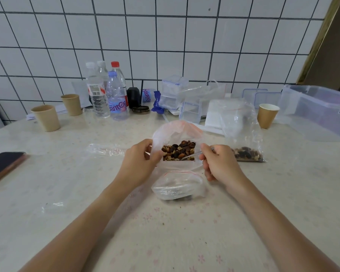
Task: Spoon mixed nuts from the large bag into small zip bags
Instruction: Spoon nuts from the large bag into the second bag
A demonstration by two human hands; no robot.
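The large clear bag (175, 134) stands open at the middle of the table, with mixed nuts (178, 150) showing inside. My left hand (139, 160) pinches its left rim. My right hand (218, 161) grips a metal spoon (191, 155) whose bowl dips into the nuts. A small zip bag (178, 185) with a red seal lies just in front of the large bag, between my wrists. Another zip bag (243, 134) holding some nuts stands to the right of my right hand.
Several water bottles (106, 93) and two paper cups (47, 117) stand at the back left. A third cup (267, 115), clear containers (173, 91) and a large plastic box (320, 110) fill the back right. A phone (3, 165) lies at the left edge.
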